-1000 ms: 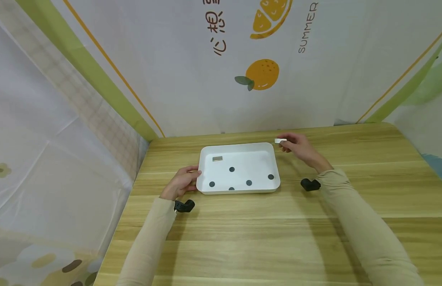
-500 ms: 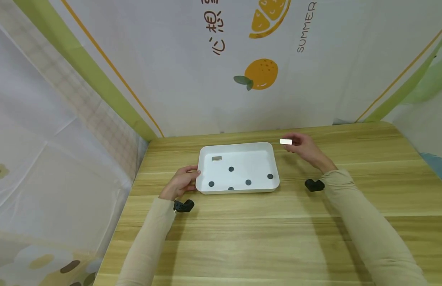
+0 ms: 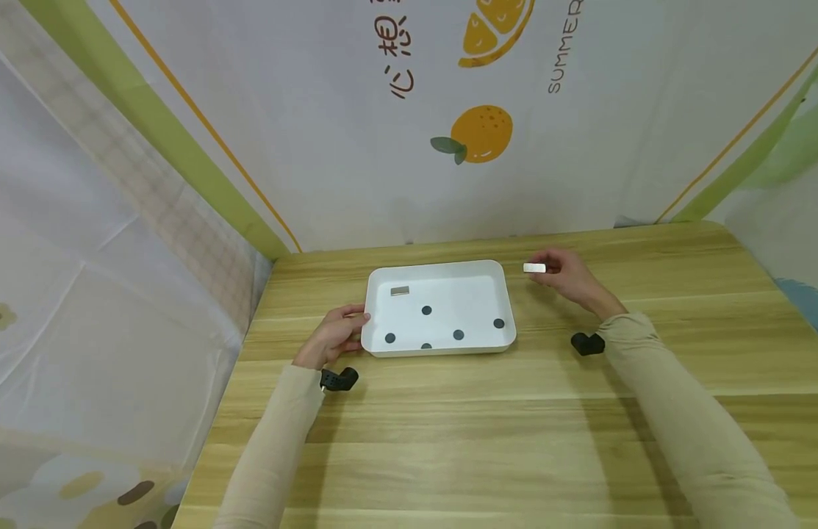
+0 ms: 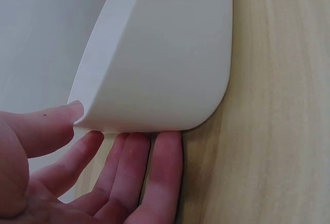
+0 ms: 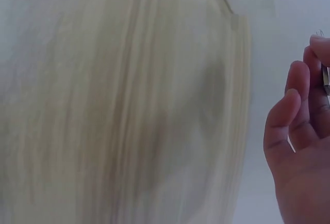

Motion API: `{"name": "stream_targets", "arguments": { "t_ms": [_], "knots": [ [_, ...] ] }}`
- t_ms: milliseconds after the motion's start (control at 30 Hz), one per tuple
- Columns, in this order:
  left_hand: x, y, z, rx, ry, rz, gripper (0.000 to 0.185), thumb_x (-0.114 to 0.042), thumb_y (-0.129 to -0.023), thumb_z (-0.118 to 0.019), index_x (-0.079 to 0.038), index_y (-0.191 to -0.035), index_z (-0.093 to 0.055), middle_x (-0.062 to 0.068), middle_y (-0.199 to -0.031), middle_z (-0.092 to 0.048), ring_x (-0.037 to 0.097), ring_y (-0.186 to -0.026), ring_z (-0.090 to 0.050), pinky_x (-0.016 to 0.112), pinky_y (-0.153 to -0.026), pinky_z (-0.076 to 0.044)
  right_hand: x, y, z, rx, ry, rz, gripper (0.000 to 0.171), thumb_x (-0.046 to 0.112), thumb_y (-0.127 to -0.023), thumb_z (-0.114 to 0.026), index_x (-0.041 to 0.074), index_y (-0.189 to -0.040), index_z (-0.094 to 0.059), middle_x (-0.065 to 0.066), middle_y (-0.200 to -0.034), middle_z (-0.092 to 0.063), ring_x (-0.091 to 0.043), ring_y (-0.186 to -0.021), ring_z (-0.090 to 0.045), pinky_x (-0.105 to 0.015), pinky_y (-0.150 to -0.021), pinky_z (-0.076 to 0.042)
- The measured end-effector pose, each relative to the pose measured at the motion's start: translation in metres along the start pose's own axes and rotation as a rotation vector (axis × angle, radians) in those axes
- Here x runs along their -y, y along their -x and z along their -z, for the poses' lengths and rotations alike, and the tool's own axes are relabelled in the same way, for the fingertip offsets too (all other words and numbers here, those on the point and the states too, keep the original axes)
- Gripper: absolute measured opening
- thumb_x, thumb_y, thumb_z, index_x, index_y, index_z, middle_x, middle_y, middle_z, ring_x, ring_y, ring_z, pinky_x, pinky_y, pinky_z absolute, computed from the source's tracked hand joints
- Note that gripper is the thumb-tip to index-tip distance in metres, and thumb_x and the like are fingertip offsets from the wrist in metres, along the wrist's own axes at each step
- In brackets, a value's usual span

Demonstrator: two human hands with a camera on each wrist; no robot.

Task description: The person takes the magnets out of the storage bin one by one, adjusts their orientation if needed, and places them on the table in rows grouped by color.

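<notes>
Left hand (image 3: pixel 334 336) gripped the near-left corner of the white tray (image 3: pixel 442 347) on the worktop (image 3: pixel 488 426), thumb on the rim, fingers curled under. Right hand (image 3: pixel 567 279) was raised just right of the tray's far corner, grip pinching a small silver bar (image 3: pixel 534 268) above the worktop.

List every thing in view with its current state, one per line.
white tray: flat on the table, left edge gripped
left hand: thumb on the rim, fingers under the tray
right hand: pinches a bar, off the tray's right side
small silvery bar: held level above the table
second bar: lying in the tray
dark discs: five, lying in the tray
</notes>
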State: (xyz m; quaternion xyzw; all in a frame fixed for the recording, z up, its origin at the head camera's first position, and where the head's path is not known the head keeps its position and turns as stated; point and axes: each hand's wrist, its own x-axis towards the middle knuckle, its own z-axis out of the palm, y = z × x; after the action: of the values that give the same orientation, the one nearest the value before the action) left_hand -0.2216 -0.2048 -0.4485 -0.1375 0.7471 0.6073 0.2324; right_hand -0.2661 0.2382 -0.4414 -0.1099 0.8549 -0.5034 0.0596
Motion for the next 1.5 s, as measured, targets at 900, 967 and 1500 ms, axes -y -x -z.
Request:
{"name": "stream_targets", "arguments": {
  "t_ms": [900,967,1500],
  "knots": [
    [-0.001,0.0,-0.001,0.003,-0.008,0.002,0.049,-0.017,-0.1,-0.051,-0.007,-0.146,-0.038,0.019,-0.131,-0.054,0.014,-0.088,-0.064,0.028,-0.07,-0.055,-0.027,0.005,-0.004,0.013,0.268,0.051,0.019,0.006,-0.088,-0.066,-0.001,-0.106,-0.065,-0.013,-0.089,-0.058,-0.019,-0.078,-0.045,-0.028,-0.068,-0.039],
    [-0.001,0.0,-0.001,0.002,-0.007,0.003,0.049,-0.017,-0.101,-0.051,-0.007,-0.146,-0.038,0.019,-0.132,-0.054,0.014,-0.089,-0.064,0.028,-0.07,-0.055,-0.029,0.005,-0.005,0.007,0.279,0.073,0.019,0.005,-0.087,-0.066,-0.002,-0.105,-0.064,-0.013,-0.087,-0.057,-0.019,-0.077,-0.045,-0.028,-0.067,-0.038],
    [0.001,0.001,-0.001,0.016,-0.004,-0.025,0.049,-0.019,-0.1,-0.053,-0.004,-0.145,-0.038,0.017,-0.124,-0.059,0.017,-0.091,-0.065,0.029,-0.071,-0.055,-0.034,0.002,-0.007,0.017,0.376,0.078,0.017,0.004,-0.09,-0.063,-0.003,-0.106,-0.064,-0.013,-0.085,-0.059,-0.02,-0.075,-0.048,-0.031,-0.068,-0.039]
  ]
}}
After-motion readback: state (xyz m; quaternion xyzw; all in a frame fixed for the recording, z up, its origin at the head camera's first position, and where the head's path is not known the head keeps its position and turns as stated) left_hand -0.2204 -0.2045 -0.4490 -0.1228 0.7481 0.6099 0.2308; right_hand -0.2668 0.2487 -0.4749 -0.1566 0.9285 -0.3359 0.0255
